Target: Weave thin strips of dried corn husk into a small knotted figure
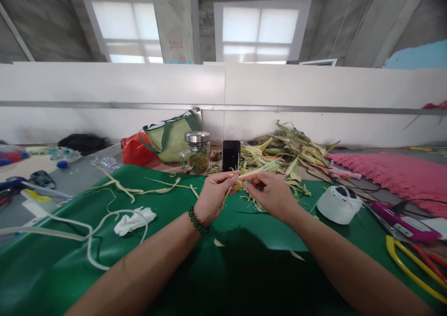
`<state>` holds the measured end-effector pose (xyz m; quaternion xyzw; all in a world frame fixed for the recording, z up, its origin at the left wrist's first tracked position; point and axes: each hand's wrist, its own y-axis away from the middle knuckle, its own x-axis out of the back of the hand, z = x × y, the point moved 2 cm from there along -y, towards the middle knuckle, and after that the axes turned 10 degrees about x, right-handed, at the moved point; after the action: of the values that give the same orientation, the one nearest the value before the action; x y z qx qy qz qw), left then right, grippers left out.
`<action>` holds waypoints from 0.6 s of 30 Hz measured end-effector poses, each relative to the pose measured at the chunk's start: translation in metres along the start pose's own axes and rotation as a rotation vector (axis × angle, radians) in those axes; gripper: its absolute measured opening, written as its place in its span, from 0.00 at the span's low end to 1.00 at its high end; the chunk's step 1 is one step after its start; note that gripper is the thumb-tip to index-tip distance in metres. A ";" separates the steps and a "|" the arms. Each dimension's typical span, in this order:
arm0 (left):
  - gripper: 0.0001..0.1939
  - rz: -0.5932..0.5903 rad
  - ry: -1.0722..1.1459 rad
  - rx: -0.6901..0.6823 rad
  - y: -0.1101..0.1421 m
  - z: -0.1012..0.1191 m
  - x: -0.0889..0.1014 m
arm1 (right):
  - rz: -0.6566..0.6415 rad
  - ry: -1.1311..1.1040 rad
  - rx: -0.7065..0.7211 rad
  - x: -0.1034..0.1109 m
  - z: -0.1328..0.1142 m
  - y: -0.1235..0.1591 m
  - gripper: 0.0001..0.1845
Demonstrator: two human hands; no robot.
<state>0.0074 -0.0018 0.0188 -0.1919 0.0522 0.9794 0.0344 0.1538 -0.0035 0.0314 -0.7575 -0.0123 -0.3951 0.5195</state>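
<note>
Pale green corn husk strips [260,169] are pinched between my two hands, above the green mat [167,255]. My left hand [213,195], with a dark green bead bracelet [196,220] at its wrist, is closed on the strips with thumb and fingertips. My right hand [272,194] is closed on the same bundle from the other side, thumb against forefinger. Its lower fingers are partly hidden. Straight behind the hands a black phone [231,153] stands upright. Shredded husk bits [256,203] lie under and beside my right hand.
A heap of corn husks [300,144] lies behind on the right. At the back left are a lidded glass mug [198,155] and a green bag [172,137]. White string roll [338,206], purple tool [405,220] and yellow-handled scissors [412,265] sit right; crumpled tissue [134,220] left.
</note>
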 end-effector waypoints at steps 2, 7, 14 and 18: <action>0.12 0.001 0.004 -0.009 -0.001 -0.001 0.000 | 0.001 0.058 0.019 0.003 -0.003 0.001 0.07; 0.12 -0.026 0.031 -0.037 -0.002 -0.002 0.000 | -0.034 0.163 0.090 -0.002 -0.017 0.010 0.10; 0.12 -0.014 0.060 0.003 -0.001 0.001 0.000 | 0.071 0.510 0.328 -0.010 -0.025 0.011 0.12; 0.12 -0.060 0.138 0.008 -0.001 -0.001 -0.003 | 0.076 0.588 0.534 -0.014 -0.035 0.008 0.09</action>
<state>0.0101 -0.0007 0.0192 -0.2602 0.0527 0.9622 0.0606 0.1275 -0.0293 0.0222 -0.4503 0.0626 -0.5583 0.6940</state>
